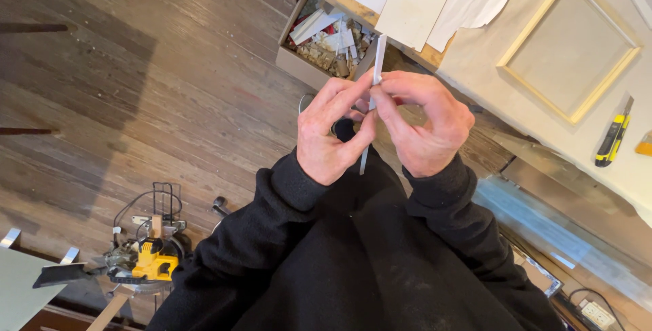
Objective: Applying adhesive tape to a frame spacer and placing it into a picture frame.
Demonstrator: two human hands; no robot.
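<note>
Sawdust-coloured floorboards (156, 86) fill the left of your view, with a yellow mitre saw (146, 263) standing low by your left sleeve, nothing on its bed that you can make out. Above your hands, an open box of offcuts (326, 42) sits on the floor against the bench edge.

Your left hand (333, 134) is curled, thumb and forefinger pressed together on a thin pale strip (378, 52); the other fingers fold loosely into the palm. The strip stands nearly upright between both hands, its top end reaching up over the box and its lower end poking out below your left thumb. Your right hand (424, 124) meets it from the other side, fingertips (388, 81) closed on the strip just beside the left ones; whether they grip or only steady it is hard to tell from here.

Judging by that, you are mid-handling: the strip is held in the air, not yet laid anywhere. On the bench to the right, a light wooden frame (569, 49) lies flat on a pale board, and a yellow utility knife (613, 139) rests untouched, well apart from your hands.
</note>
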